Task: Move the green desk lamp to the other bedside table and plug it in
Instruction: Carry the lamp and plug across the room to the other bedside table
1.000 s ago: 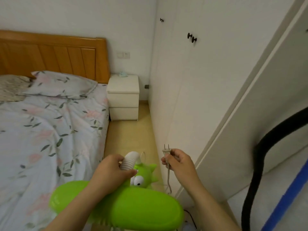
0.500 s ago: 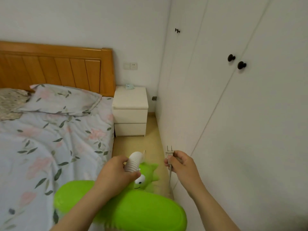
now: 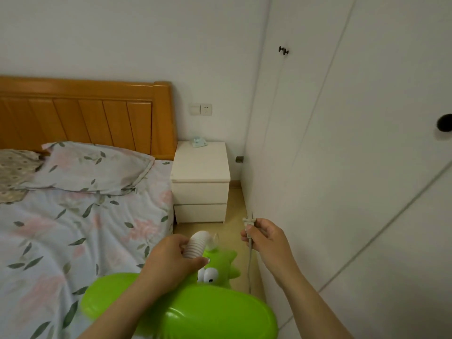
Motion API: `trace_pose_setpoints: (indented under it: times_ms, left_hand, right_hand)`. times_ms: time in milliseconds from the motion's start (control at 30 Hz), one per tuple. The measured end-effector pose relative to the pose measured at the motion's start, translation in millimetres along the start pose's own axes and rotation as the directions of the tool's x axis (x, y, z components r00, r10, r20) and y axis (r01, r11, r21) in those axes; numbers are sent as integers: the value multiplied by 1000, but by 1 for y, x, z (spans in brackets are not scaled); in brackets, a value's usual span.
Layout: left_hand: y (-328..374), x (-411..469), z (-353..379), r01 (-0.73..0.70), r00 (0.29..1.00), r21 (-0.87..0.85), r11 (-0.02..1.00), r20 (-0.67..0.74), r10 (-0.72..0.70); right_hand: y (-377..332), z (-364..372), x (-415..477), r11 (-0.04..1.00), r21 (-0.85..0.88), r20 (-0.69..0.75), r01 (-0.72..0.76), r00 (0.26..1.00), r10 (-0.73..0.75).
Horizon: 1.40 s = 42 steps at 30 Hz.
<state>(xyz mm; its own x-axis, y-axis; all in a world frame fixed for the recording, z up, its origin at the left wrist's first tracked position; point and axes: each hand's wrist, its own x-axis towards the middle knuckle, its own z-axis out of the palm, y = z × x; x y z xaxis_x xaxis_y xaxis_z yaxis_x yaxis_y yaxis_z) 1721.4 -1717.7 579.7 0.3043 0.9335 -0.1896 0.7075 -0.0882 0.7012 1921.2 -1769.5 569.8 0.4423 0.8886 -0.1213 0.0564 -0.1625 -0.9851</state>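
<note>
Green desk lamp [image 3: 195, 311] carried low in foreground, beside bed [image 3: 73, 228]. Left hand [image 3: 171, 260] wrapped around its white ribbed neck [image 3: 195, 245]. Right hand [image 3: 265, 237] pinching plug [image 3: 249, 222], prongs up, cord [image 3: 250, 265] hanging. No readable writing. Bedside table [image 3: 200, 182] and wall socket [image 3: 206, 109] closer than half-second ago.

Green desk lamp [image 3: 186, 311], cartoon-eyed body with white ribbed neck [image 3: 195, 247], at lower centre; its plug [image 3: 249, 222], prongs up, centre right; white bedside table [image 3: 200, 182] at mid-frame
</note>
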Motion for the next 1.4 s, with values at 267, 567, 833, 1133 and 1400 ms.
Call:
trace_pose_setpoints:
  times_ms: [267,567,833,1133,1400]
  left_hand:
    - [42,141,-11,11,997,16,1000,-72,-9]
    - [46,285,-26,37,998,-14,999,-55,-38]
    - [42,433,-52,22,1000,-16,1000,19,-21]
    - [68,577,-88,-14,1000,73,997,11,14]
    - [99,683,-87,11,1000,76,997,-11,-10]
  right_hand:
    - [-27,0,162,999,-7,43,32,999,-32]
    - [-31,17,298,998,-63,34,9,999,-7]
    - [-53,53,427,996,-87,4,-6,1000,7]
    - [-88,84,565,998,-56,-39,-6,999,4]
    - [-102,77,678,998,-57,-8,12,1000,-12]
